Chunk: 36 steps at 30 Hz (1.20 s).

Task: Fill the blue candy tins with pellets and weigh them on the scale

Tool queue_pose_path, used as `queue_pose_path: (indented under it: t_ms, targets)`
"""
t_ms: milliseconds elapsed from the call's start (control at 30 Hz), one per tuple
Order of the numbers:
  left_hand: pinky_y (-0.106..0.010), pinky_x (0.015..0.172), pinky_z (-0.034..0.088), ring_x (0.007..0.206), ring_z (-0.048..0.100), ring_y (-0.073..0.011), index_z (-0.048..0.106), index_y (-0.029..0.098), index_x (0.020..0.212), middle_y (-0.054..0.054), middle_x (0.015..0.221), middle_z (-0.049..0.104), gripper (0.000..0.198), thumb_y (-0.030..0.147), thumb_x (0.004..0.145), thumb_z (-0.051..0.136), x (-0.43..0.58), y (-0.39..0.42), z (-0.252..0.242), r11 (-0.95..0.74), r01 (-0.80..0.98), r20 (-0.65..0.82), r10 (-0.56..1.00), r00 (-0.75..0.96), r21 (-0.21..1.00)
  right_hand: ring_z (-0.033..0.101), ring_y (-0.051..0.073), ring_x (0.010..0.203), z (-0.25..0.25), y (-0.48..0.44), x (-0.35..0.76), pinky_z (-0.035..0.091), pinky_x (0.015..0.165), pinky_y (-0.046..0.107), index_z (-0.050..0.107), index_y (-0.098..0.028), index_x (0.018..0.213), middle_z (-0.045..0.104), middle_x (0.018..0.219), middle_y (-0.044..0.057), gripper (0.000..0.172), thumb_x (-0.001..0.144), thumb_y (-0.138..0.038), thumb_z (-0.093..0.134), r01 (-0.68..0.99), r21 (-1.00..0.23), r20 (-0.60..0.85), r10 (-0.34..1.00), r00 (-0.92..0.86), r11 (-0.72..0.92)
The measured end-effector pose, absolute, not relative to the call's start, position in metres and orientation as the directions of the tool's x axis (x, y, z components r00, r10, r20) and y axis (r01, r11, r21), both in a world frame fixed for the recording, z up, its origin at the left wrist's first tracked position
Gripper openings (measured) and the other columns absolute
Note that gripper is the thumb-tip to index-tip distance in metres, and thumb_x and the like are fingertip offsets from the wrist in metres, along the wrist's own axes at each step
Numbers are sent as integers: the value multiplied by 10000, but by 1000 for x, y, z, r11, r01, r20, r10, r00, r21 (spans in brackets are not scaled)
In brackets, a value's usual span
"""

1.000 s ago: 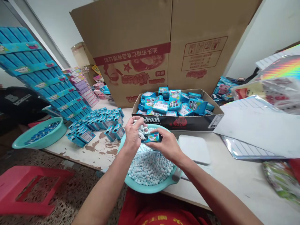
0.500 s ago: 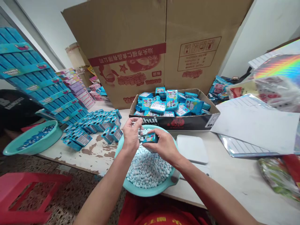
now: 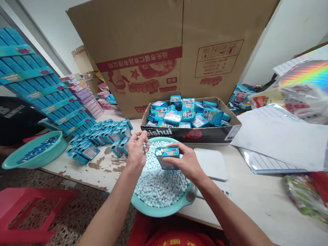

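My right hand (image 3: 185, 160) grips a small blue candy box (image 3: 167, 158) above a turquoise basin (image 3: 153, 212). White candies show in the opening at the box's left end. To the left of the box, my left hand (image 3: 137, 148) is closed around several white candies (image 3: 146, 147), apart from the box. Pale white and light-blue candies (image 3: 161, 188) fill the basin below both hands. Left of the basin, many blue boxes (image 3: 102, 135) stand grouped on the worn table.
Behind the basin sits a black carton (image 3: 212, 134) full of blue boxes, before a tall cardboard sheet (image 3: 143, 41). A white scale (image 3: 210, 163) lies to the right. Stacked display trays (image 3: 48, 82), a second basin (image 3: 60, 147) and a red stool (image 3: 33, 194) are left, near a person in black (image 3: 17, 116).
My left hand has drawn away to the left from the box. The box has turned so its top faces me more, and candies now show in its opening.
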State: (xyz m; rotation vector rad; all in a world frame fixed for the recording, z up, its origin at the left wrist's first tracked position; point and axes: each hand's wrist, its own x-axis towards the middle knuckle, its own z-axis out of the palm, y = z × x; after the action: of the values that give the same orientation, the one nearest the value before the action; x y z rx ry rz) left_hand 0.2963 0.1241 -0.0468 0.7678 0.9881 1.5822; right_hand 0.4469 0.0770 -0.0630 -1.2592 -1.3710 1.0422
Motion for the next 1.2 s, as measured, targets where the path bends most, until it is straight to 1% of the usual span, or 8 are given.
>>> queue_pose_path:
  t_ms: [200,367,567,700,967,1067,1133,1200]
  targets:
    - [-121,328,252,422,450,-48,536,162,695,61,501,492,368,362,518,789,284,130,-89,109,-315,-184,958,-220,943,592,180,732,-71,84,449,472,694,296,663,-182,907,660,782,-7,442,519,-316,825,53,-996,71,997,11,70]
    - [-122,333,253,423,445,-43,521,164,739,62,550,498,404,373,520,788,280,126,-94,170,-385,-251,953,-171,907,583,174,689,-75,82,455,473,667,298,662,-199,915,645,745,-22,462,507,-334,833,-4,-998,70,997,15,70]
    - [-124,324,234,434,437,-42,522,170,737,66,547,479,345,382,609,762,292,122,-59,-8,-500,-88,982,-168,866,600,197,807,-73,81,448,455,749,312,674,-207,924,668,866,2,402,562,-298,826,218,-958,193,981,6,187]
    - [-140,334,268,441,434,-54,516,177,689,63,524,481,349,429,632,751,310,120,-46,-124,-427,38,978,-203,896,602,199,817,-70,83,439,453,734,306,669,-211,898,670,896,11,367,571,-277,822,363,-901,240,970,-43,239]
    - [-160,354,249,423,391,-60,514,188,670,69,478,466,383,498,624,735,316,125,-55,-131,-313,51,967,-251,941,587,175,702,-67,85,434,439,647,277,670,-220,875,653,768,-15,340,582,-324,808,449,-867,203,976,-74,214]
    - [-181,380,262,419,370,-67,535,194,690,73,473,464,309,456,671,698,314,126,-58,-125,-203,80,973,-217,971,584,174,694,-66,86,433,430,635,271,675,-216,869,653,764,-13,340,574,-317,812,472,-857,188,978,-87,206]
    - [-192,437,313,450,396,-70,555,194,677,67,509,493,235,388,692,687,313,124,-60,-156,-18,150,971,-184,988,582,176,695,-64,87,433,422,626,267,680,-214,861,653,757,-14,332,569,-305,810,486,-849,183,978,-98,208]
    - [-202,540,370,536,469,-81,572,194,656,53,580,545,165,315,711,671,310,119,-61,-244,227,276,953,-124,943,583,180,709,-62,88,434,419,632,266,688,-209,859,655,755,-16,319,572,-287,802,476,-856,179,980,-91,201]
